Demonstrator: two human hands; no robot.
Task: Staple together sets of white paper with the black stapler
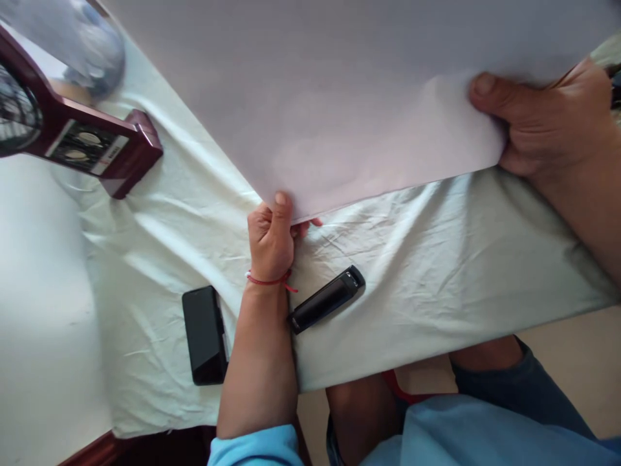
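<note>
A large white sheet of paper (349, 90) fills the upper middle of the head view, raised above the cloth. My left hand (272, 236) grips its near left corner, thumb on top and fingers underneath. At the right, my right hand (553, 120) pinches the near right part, with the thumb on the upper face and the other fingers mostly hidden beneath. The paper bends slightly near that thumb. Just below the sheet, beside my left wrist, lies a black stapler (327, 299) on the cloth.
A pale green cloth (155, 246) covers the table. Left of my forearm lies a black phone (204, 335). A maroon stand with a round wire grille (111, 139) stands at the upper left, near a clear plastic container (99, 52). A white wall (43, 291) borders the left.
</note>
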